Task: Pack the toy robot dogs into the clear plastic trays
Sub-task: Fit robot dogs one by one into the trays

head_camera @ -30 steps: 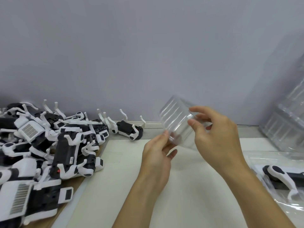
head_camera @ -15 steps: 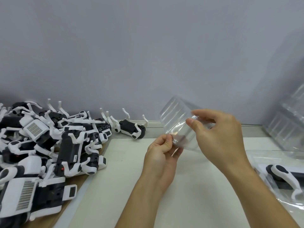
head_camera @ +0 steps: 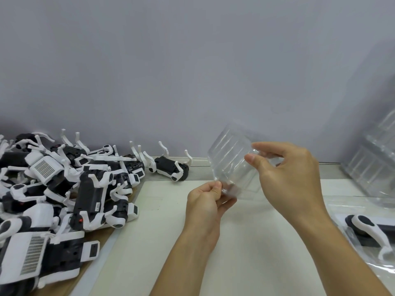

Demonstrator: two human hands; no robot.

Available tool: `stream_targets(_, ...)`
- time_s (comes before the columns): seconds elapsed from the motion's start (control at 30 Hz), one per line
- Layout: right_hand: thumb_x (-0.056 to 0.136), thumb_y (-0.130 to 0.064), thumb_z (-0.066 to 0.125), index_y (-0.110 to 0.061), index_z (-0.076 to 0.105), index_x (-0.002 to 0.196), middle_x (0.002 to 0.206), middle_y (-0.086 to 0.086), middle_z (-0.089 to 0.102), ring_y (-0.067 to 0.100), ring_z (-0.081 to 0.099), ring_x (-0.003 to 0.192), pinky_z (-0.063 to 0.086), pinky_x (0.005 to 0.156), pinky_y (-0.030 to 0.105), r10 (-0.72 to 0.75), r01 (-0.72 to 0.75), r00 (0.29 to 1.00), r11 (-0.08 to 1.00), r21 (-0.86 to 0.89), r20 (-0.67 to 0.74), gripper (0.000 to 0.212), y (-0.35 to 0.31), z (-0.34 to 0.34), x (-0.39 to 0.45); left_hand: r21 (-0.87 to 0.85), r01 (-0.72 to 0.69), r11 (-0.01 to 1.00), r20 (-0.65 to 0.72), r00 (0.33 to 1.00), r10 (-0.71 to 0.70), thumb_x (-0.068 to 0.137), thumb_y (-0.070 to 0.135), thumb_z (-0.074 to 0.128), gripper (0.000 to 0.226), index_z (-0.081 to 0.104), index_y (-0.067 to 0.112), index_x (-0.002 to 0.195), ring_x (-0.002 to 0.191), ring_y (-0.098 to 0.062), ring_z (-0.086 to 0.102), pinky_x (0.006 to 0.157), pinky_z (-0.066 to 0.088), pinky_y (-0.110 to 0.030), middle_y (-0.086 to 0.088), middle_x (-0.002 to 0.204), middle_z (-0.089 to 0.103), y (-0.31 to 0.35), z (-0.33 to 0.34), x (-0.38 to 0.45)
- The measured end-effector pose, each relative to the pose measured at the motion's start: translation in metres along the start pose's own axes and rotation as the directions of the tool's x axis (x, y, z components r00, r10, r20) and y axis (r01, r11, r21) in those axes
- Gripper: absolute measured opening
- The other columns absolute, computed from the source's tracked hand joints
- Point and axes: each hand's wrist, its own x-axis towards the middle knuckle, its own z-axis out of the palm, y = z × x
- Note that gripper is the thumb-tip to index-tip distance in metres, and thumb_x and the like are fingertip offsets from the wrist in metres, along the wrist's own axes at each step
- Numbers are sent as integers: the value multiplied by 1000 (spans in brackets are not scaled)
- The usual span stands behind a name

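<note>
Dozens of dogs (head_camera: 64,193) are lying heaped well off to the left of the hands, one loner (head_camera: 171,167) sitting apart by the wall. Off to the right, trays (head_camera: 372,163) are leaning in a stack, and a packed dog (head_camera: 372,229) is lying just beyond the right forearm. Both hands are holding one tray (head_camera: 230,159) up, tilted, above the mat (head_camera: 245,253): the right hand (head_camera: 292,178) is gripping its far side, the left hand (head_camera: 205,201) is pinching its near corner.
</note>
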Motion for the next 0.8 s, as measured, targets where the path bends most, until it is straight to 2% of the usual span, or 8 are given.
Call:
stream_targets(0.13,84,-32,76,-30,74,102,92,-17,69,-1,60,78,44,75,13,-47,56,989,996,65,-138,18,-2,-15,8,46,67,997,-67,996,-64,103,0,40,33,64,-1,80,70,-21,73,62,58,-28,-13,74,73,2,-6,1)
stream_targets(0.27,88,-38,68,-35,68,107,93,-23,66,-6,63,84,42,70,4,-95,138,944,983,118,-315,20,-7,-41,19,134,82,988,-179,982,-58,104,6,42,37,64,-1,75,64,-24,72,70,62,-32,-9,64,70,-2,-15,8)
stream_targets(0.33,90,-39,65,-38,67,105,91,-29,64,-11,61,84,40,69,4,-87,156,930,973,171,-357,15,-10,-50,21,343,58,938,-237,971,27,102,15,51,31,65,2,77,60,-21,72,72,61,-33,-4,61,69,-6,-20,11)
stream_targets(0.43,92,-47,57,-46,64,94,84,-33,65,-13,59,81,40,69,3,-33,145,921,954,262,-388,8,-14,-57,20,613,-17,790,-306,917,257,93,26,65,12,63,17,85,61,-22,71,57,54,-28,-1,75,68,-2,-25,8)
stream_targets(0.6,100,-39,50,-34,64,95,87,-14,64,-2,58,78,43,68,12,115,89,911,883,460,-397,16,-12,-64,23,638,-127,759,-305,864,402,92,18,57,17,63,17,76,69,-26,68,68,60,-45,2,71,66,2,-20,6)
stream_targets(0.7,104,-31,45,-28,63,99,86,-10,62,1,60,79,43,71,14,200,51,912,811,583,-359,19,-7,-66,29,540,-140,830,-188,941,281,94,7,48,28,70,15,79,76,-15,73,77,60,-38,0,84,73,-1,-18,10)
stream_targets(0.77,105,-27,45,-25,62,104,86,-9,61,2,61,79,43,69,14,247,22,914,763,645,-323,18,-4,-68,33,431,-96,897,74,995,71,92,2,45,41,80,24,84,96,5,67,90,52,-21,14,102,74,-2,-17,9)
stream_targets(0.8,104,-25,45,-24,62,103,83,-10,61,2,62,79,42,68,13,267,14,913,736,677,-310,17,-3,-69,35,445,-76,892,204,979,-18,90,5,47,44,80,34,89,105,15,59,98,45,-18,25,114,68,-3,-18,8)
